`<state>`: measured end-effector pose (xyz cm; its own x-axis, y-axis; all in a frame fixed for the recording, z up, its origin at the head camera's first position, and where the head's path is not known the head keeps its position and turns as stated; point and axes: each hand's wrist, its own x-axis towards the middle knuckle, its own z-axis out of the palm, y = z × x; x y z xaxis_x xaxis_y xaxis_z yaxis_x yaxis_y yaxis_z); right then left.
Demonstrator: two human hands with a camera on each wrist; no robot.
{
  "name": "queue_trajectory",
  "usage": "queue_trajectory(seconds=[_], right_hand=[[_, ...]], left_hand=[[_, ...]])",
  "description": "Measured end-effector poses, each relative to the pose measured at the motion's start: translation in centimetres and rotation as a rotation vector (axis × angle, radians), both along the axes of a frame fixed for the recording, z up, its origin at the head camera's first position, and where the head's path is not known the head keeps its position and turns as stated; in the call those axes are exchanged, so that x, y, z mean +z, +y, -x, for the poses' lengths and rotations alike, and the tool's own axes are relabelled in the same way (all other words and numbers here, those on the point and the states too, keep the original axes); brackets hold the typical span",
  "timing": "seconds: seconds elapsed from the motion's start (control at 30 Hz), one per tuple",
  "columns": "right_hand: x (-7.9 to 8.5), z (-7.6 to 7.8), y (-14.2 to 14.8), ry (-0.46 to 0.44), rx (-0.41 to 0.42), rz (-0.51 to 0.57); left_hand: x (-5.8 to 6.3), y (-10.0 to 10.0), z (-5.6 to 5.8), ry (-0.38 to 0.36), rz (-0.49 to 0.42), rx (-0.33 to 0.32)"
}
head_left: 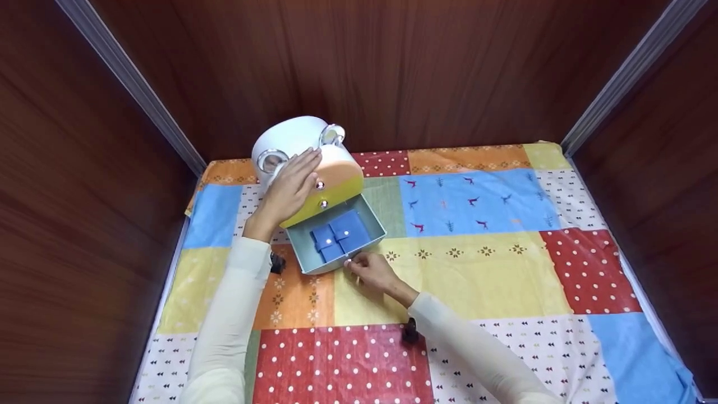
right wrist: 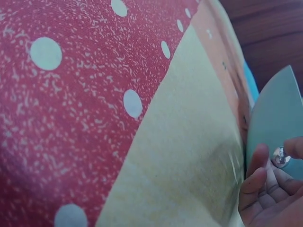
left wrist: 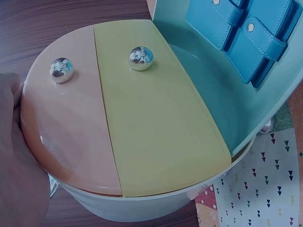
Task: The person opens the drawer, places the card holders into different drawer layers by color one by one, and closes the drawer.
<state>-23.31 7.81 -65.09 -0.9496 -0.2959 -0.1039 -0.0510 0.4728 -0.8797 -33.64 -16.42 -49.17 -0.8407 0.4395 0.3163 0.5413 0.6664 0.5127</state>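
A small white cabinet stands at the back left, with an orange drawer front and a yellow one, each bearing a silver knob. Its lowest drawer, pale green, is pulled out. Inside lie two blue snap-strap wallets, side by side. My left hand rests on the cabinet's upper left edge, fingers extended. At the green drawer's front, my right hand pinches its round silver knob between thumb and finger; the other fingers are loosely bent.
Two round silver-rimmed pieces stick up from the cabinet top. A patchwork cloth covers the table. Dark wood-look panels enclose the back and both sides.
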Motion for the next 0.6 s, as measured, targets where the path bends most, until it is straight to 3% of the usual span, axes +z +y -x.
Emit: queue_trajectory(seconds=[0.6], right_hand=[[0.33,0.15,-0.22,0.059,-0.023,0.001]], left_hand=[[-0.06,0.04,0.09,0.007,0.004,0.0]])
